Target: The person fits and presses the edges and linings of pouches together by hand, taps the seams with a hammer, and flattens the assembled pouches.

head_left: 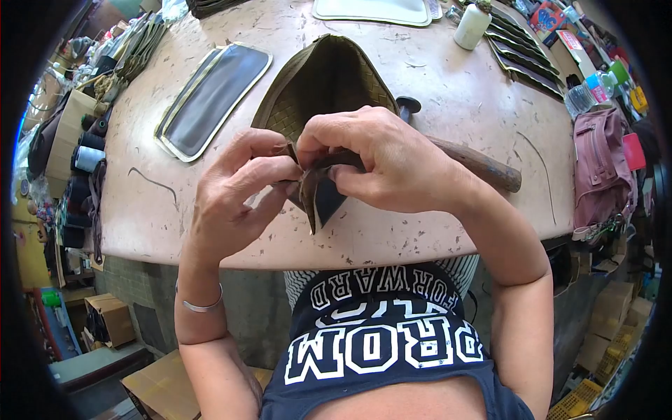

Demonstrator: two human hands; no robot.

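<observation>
A brown woven leather bag piece (280, 105) stands on the table in front of me, its mouth gaping and its far end rising to a point. My left hand (234, 189) is closed in a pinch on the near left edge of it. Opposite, my right hand (385, 161) grips the near right edge, fingers bent and thumb pressed in. Between the hands the edges come together, and a dark flap hangs down with a pale edge. The fingers hide exactly what is pinched there. A hammer (483, 164) lies just behind my right forearm, partly covered.
Dark flat panels with pale borders (217, 98) lie at the left of the table (392, 245). At the back right are a white bottle (473, 25) and stacked dark strips (525, 56). Thread spools (87, 157) line the left side; a pink backpack (600, 164) hangs right.
</observation>
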